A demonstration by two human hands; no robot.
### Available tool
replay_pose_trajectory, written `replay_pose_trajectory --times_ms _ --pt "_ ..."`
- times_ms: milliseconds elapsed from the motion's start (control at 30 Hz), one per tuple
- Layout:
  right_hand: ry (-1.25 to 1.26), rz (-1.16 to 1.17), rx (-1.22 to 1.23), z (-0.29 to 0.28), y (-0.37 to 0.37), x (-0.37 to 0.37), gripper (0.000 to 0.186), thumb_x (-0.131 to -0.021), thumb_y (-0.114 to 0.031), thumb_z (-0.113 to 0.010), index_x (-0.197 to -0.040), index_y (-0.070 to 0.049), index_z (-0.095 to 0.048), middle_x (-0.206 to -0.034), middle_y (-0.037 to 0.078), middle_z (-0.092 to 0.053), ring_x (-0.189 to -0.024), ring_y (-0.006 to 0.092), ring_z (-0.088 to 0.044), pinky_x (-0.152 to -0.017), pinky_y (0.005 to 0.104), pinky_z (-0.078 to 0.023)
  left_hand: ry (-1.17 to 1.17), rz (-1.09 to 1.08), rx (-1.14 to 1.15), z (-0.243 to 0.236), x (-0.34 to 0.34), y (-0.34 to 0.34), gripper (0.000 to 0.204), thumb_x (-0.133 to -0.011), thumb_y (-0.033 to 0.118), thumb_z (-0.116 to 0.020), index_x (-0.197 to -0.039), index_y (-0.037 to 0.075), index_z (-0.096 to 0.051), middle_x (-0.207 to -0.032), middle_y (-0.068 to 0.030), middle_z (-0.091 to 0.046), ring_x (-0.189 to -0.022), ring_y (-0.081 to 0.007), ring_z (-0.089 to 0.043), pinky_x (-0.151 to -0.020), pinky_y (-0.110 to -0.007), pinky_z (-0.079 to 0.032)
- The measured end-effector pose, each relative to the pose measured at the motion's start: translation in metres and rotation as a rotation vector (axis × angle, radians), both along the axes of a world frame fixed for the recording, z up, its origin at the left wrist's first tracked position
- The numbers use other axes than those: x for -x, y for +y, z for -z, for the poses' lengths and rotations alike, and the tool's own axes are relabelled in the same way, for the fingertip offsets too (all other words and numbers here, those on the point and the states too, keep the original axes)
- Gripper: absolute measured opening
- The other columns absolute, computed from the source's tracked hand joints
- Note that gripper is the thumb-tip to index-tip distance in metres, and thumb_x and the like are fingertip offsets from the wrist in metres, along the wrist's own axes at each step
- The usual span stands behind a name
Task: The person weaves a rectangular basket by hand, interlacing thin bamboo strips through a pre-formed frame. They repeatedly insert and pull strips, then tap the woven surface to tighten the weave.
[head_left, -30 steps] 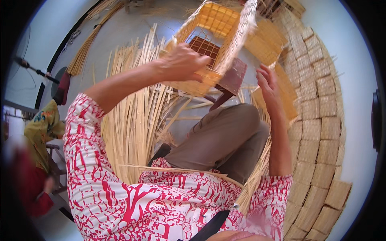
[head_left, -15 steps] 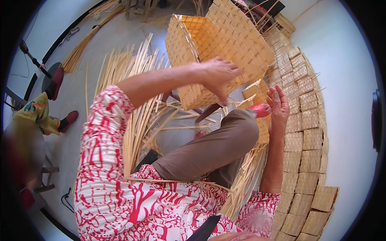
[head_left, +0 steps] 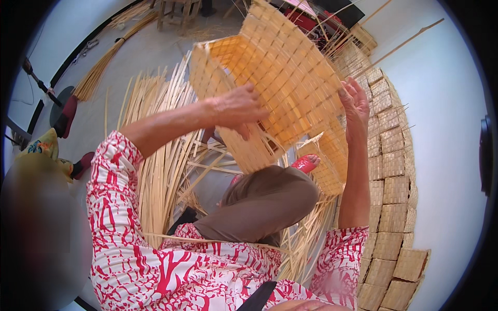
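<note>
Grey floor (head_left: 155, 49) spreads underfoot here, curving up to a pale wall (head_left: 436, 129) on the right, where flat woven pieces (head_left: 395, 189) stand stacked in long rows. Loose bamboo strips (head_left: 158, 171) lie fanned across the floor on the left, and a tied bundle of thin canes (head_left: 106, 62) rests farther off, near a wooden stool (head_left: 179, 13).

What holds the middle is a rectangular woven basket (head_left: 290, 72), tilted in front of the seated person, its tall far panel leaning to the right. I can't make out what bears its weight; its lower corner meets the brown trousers (head_left: 254, 205) at the raised knee. Over its near wall sits the left hand (head_left: 236, 110), fingers bent and thumb pointing down, blocking part of the opening; whether it grips, I cannot tell. The right hand (head_left: 358, 109) is up at the panel's right edge, thumb and fingertips by the weave, but whether they pinch it isn't clear.

A blur swallows the lower left, leaving only patterned yellow trousers (head_left: 44, 145) and dark red shoes (head_left: 66, 116) of somebody else. One red sandal (head_left: 306, 163) pokes out beyond the knee.
</note>
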State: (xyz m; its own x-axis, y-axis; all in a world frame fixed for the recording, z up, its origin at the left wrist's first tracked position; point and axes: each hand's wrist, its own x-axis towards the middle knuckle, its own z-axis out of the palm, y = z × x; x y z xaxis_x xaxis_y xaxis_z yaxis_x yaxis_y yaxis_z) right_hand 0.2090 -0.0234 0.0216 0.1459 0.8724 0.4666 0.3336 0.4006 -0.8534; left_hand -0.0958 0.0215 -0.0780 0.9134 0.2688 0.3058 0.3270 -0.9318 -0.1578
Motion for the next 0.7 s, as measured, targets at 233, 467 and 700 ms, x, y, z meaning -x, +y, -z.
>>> replay_pose_trajectory --times_ms 233,467,700 --pt "-0.071 -0.114 -0.024 0.009 0.030 -0.006 0.022 -0.097 -0.015 -0.073 -0.116 -0.004 -0.073 -0.105 0.001 -0.074 -0.094 0.0062 -0.064 -0.085 0.0229 -0.051 -0.122 -0.017 0.188 0.018 -0.030 -0.031 0.070 -0.069 0.058 -0.080 -0.114 0.010 -0.058 -0.085 -0.0075 -0.066 -0.087 -0.0303 -0.066 -0.083 -0.041 -0.045" --pt "0.082 -0.113 -0.002 0.008 0.042 0.002 0.013 -0.095 -0.009 -0.073 -0.106 -0.002 -0.075 -0.096 -0.001 -0.071 -0.088 0.0045 -0.062 -0.081 0.0210 -0.049 -0.434 0.204 -0.307 -0.057 -0.060 -0.004 0.033 -0.080 0.032 -0.079 -0.102 0.014 -0.065 -0.101 -0.0033 -0.066 -0.107 -0.0200 -0.063 -0.100 -0.040 -0.047" --pt "0.001 -0.122 0.044 0.000 0.048 -0.007 0.013 -0.092 0.003 -0.062 -0.096 -0.003 -0.073 -0.094 0.001 -0.072 -0.082 0.0056 -0.064 -0.074 0.0227 -0.051 -0.053 0.397 -0.880 -0.176 -0.115 0.073 0.011 -0.083 0.018 -0.075 -0.091 0.018 -0.067 -0.094 0.0056 -0.067 -0.103 -0.0147 -0.063 -0.105 -0.035 -0.043"
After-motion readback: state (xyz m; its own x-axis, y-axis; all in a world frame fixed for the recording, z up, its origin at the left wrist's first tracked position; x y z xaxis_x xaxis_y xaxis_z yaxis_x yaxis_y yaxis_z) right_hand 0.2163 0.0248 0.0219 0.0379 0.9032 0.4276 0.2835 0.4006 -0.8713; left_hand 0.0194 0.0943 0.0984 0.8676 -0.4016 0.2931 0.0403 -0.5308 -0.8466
